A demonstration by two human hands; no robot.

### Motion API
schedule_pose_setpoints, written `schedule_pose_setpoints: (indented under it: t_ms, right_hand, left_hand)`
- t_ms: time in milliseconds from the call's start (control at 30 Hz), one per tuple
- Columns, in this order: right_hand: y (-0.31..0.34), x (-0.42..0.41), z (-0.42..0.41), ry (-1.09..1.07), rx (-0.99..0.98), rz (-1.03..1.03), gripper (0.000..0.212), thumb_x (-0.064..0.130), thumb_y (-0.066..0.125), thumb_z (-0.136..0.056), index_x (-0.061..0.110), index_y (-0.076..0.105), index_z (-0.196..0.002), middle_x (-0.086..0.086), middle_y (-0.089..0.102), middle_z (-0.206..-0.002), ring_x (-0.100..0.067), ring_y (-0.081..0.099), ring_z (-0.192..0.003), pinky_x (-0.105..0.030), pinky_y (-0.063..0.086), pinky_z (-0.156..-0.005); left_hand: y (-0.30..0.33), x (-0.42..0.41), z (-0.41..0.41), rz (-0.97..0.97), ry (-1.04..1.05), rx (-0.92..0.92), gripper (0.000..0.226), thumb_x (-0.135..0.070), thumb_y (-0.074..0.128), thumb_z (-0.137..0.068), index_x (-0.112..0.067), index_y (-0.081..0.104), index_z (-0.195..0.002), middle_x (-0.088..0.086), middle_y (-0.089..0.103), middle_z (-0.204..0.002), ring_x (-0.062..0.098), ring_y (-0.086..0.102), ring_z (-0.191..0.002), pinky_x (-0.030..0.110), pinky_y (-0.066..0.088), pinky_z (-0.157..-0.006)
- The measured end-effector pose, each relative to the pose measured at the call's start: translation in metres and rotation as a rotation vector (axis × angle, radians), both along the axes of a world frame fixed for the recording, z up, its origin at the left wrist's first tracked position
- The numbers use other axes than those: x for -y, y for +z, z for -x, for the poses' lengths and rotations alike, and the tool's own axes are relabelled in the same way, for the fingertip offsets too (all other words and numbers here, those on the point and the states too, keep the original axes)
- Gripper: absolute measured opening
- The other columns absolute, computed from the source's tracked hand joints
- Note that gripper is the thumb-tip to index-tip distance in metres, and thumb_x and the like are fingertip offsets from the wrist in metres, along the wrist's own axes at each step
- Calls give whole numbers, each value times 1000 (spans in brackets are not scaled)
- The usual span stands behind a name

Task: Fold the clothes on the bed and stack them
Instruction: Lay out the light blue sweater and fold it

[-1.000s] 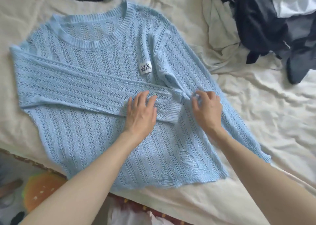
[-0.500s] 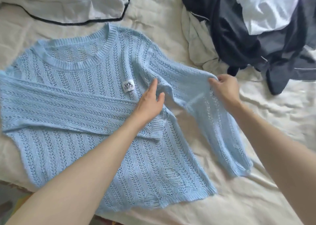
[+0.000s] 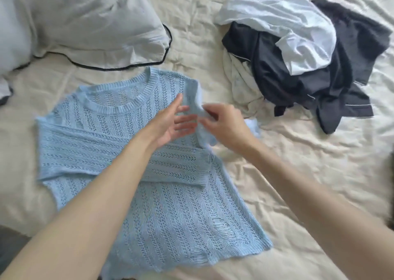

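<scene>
— Since half a second ago, what has moved?

— Both hands have drawn together over the upper right part of the sweater [image 3: 166, 211]. Its right sleeve [image 3: 203, 128], which was held out to the side over the bed [image 3: 319, 183], is now bunched up between them near the shoulder.

— How is each hand set?

— My right hand [image 3: 226, 126] has its fingers curled, pinching the bunched sleeve; the knit is blurred there. My left hand [image 3: 172, 124] is spread, fingers straight, palm turned toward the sleeve and just beside it.

— And the sweater itself?

— Light blue, lying flat on the bed with the collar away from me. Its other sleeve [image 3: 119, 154] lies folded across the chest, cuff toward the right edge.

— Anything else around?

— A heap of clothes [image 3: 302, 53], dark and white, sits on the bed well to the right. A pale pillow [image 3: 89, 24] with dark piping lies beyond the collar.
</scene>
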State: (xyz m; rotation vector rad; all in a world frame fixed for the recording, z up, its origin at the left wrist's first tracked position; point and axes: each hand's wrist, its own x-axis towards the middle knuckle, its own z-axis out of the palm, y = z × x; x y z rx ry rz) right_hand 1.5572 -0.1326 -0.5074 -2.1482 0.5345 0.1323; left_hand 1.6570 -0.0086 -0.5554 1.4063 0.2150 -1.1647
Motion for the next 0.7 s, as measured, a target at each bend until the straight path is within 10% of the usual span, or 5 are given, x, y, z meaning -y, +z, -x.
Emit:
schedule_pose_setpoints:
  t_ms: [167,433,600,700]
  right_hand:
    - [-28,-68,16,371,-130,-15,28,20,53,-95,8,63,-118,-13,67,-111,-27,60,-101,-33,42,-88]
    - [-103,-21,42,191,-375,467,62,27,52,-95,17,23,-148,-3,24,-155,-23,15,-144,-49,16,-115]
    - [-137,11,31,-285,-431,227,69,31,59,-91,1,26,-144,-18,32,-148,-32,29,-137,-45,29,-110]
    - [-142,16,35,-446,-553,97,40,25,61,-88,0,52,-118,-15,58,-107,-32,55,-108,-43,45,-91]
  left_hand:
    - [-15,-42,-6,-279,-185,107,13,-16,63,-88,-6,57,-85,0,58,-64,10,57,-51,22,47,-46]
    - [-65,-88,26,-481,182,1,31,-25,64,-90,-4,61,-112,13,62,-115,28,59,-104,44,51,-88]
    - [-65,-90,70,-424,211,-157,31,-43,71,-79,-18,56,-89,-2,60,-94,16,58,-84,34,53,-79]
    - [-68,-90,80,-371,310,-227,23,-27,70,-83,-12,57,-94,7,64,-105,23,64,-94,36,55,-84]
